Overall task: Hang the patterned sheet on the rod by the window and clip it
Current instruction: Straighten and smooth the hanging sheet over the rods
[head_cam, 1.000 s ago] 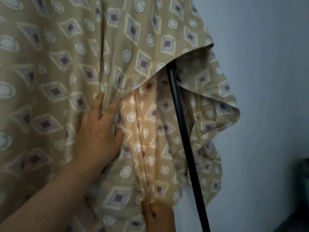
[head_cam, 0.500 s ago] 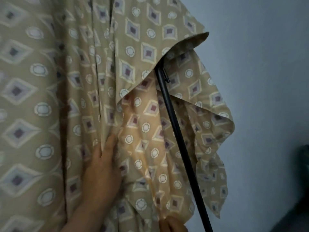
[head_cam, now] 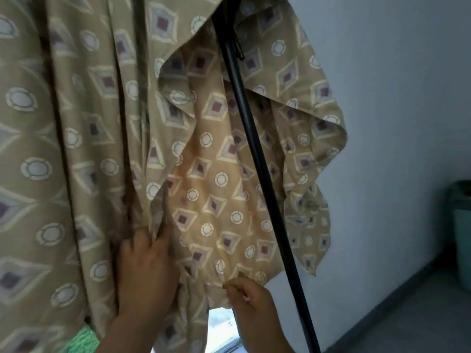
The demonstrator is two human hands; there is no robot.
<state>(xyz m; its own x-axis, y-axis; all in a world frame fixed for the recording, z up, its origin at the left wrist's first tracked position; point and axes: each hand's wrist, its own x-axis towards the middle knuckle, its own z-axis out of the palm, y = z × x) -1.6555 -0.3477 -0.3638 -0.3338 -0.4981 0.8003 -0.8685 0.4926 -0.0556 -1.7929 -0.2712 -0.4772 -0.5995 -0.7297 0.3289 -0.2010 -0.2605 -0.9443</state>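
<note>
- Across the left and middle of the frame, your patterned sheet (head_cam: 84,138) hangs in soft folds.
- Your left hand (head_cam: 145,271) lies flat on it at the bottom middle, fingers straight.
- Your right hand (head_cam: 252,301) pinches its bottom edge.
- It looks light and floppy, so hold it by the edge.
- Watch the black rod (head_cam: 257,159) slanting across the cloth, and the green bin (head_cam: 462,225) at the right edge.
</note>
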